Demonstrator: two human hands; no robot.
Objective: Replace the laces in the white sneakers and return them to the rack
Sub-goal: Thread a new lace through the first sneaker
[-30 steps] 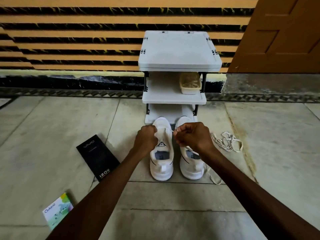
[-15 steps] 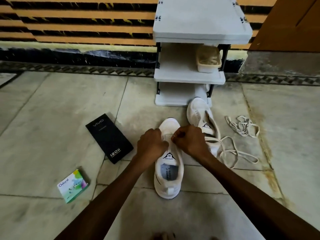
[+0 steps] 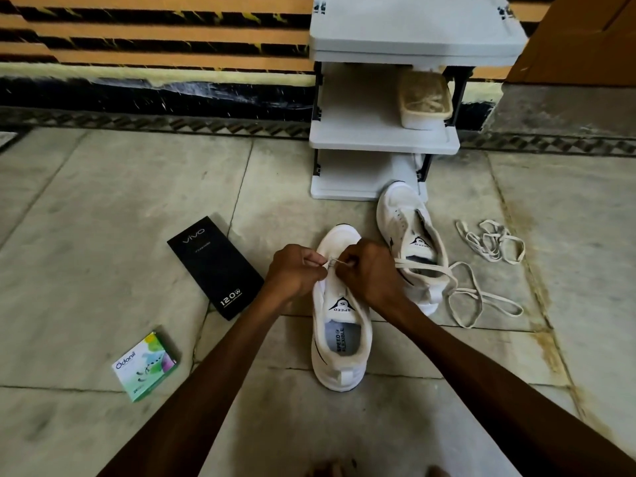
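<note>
Now against half a second ago: little differs. Both hands sit at the same spot over the front of the near sneaker (image 3: 342,342), which has not shifted on the floor (image 3: 103,235), and the short bit of lace (image 3: 336,260) between them shows more plainly.
Against a full second ago: the two sneakers stood side by side right before the rack (image 3: 382,139); the near one now lies lower, at frame centre, apart from its mate.
Left hand (image 3: 296,275): fingers curled tight, thumb and forefinger pinching the lace end just above the sneaker's front eyelets.
Right hand (image 3: 370,273): fingers curled in too, pinching the same lace close to the left hand, knuckles towards the camera.
Lace: taut between the two hands; from the right hand it trails right across the far sneaker (image 3: 406,228) and lies in loose loops on the floor.
Near sneaker: upright, toe pointing up the frame, heel towards the camera, no lace visible in its eyelets.
Far sneaker: right of centre, toe just beside the rack's bottom shelf.
Spare lace (image 3: 492,241): tangled heap, right of the far sneaker, apart from it.
Rack: top centre, with a tub (image 3: 425,99) on its middle shelf.
Left of the frame: a black box (image 3: 215,266) and, lower, a green box (image 3: 146,366), both flat on the floor.
</note>
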